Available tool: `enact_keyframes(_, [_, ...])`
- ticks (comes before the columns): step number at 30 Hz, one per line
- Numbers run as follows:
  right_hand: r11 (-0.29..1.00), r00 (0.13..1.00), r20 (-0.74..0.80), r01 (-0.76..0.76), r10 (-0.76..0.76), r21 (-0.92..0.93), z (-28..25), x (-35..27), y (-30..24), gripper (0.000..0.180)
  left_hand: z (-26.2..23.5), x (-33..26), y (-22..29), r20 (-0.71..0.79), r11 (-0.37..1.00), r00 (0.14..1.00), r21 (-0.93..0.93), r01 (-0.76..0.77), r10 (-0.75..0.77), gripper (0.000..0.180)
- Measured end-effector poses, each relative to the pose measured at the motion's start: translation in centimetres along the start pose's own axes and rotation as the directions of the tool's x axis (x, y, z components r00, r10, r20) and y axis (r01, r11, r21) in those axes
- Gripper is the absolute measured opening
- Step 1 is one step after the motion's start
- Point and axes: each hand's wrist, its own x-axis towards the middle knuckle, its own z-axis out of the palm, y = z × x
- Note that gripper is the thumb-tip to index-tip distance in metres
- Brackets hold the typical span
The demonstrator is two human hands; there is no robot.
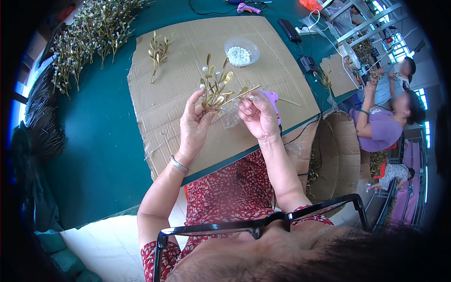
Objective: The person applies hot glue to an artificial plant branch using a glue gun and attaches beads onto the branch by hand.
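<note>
My left hand (195, 118) pinches an artificial branch (217, 89) with gold leaves and a few white pearl beads, held above a sheet of cardboard (178, 51). Its stem points right, toward my right hand (259, 113). The fingers of that hand are closed at the stem, and a small white bead (252, 97) shows at their tips. Just behind my right hand lies a purple glue gun (272, 104), partly hidden by it. A clear round tub (242, 52) of white beads stands farther back on the cardboard.
Another gold sprig (158, 55) lies at the cardboard's far left. Many finished-looking sprigs (94, 35) are heaped at the back left, above dark stems (44, 113). A black power adapter (308, 64) and cords sit at right. Other people (383, 117) work beyond.
</note>
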Motion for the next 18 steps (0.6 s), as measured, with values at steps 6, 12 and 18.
enact_keyframes(6, [0.978, 0.988, -0.010, 0.150, -0.153, -0.145, -0.3, 0.0, 0.3, 0.012, -0.1, -0.1, 0.1, -0.001, 1.000, 1.000, 0.028, 0.011, -0.011, 0.055])
enact_keyframes(12, [0.813, 0.911, 0.030, 0.381, -0.411, -0.441, 0.0, 0.4, 1.0, 0.011, -0.2, -0.1, 0.1, -0.007, 1.000, 1.000, 0.019, 0.006, -0.006, 0.054])
enact_keyframes(18, [0.844, 0.920, 0.036, 0.372, -0.389, -0.386, 0.3, 0.7, 1.3, 0.011, -0.2, 0.0, 0.1, -0.002, 1.000, 1.000, 0.008, 0.012, -0.012, 0.054])
